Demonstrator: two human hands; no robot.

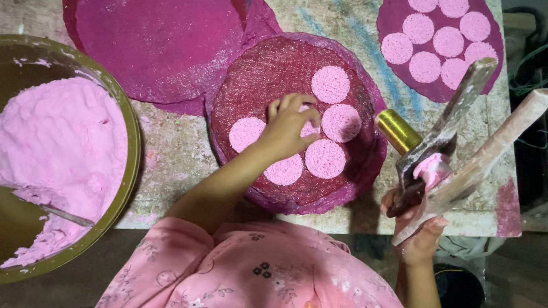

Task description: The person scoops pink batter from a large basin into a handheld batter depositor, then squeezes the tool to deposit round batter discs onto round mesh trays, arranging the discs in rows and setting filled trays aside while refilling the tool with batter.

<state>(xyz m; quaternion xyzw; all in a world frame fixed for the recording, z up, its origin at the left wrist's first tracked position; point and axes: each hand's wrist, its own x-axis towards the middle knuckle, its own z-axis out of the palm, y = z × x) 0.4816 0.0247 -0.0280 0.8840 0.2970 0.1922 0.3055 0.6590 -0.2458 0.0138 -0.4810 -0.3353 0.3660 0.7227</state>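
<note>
The person's left hand (pixel 287 122) is reaching over the middle magenta mesh mat (pixel 256 74) on the bench (pixel 177 141), its fingers curling down onto a pink dough disc (pixel 309 129) that is lying among four other round discs on that mat; the grip is partly closed, fingertips touching the disc rather than lifting it. The right hand (pixel 416 226) is hovering just off the bench's near edge and is gripping a hinged wooden press (pixel 470 141) by its two long handles, the fist closed around them, with the handles spreading apart above and a lump of pink dough (pixel 431 169) sitting between the plates. A gold-coloured cylinder (pixel 398 131) is sticking out beside the press. A second mat (pixel 395 8) at the far right is carrying eight discs, well apart from the hands, and a bare mat (pixel 158 19) is lying at the far left, overlapping the middle one. A large green basin (pixel 129 156) at the left is holding a mound of pink dough (pixel 60 147).
</note>
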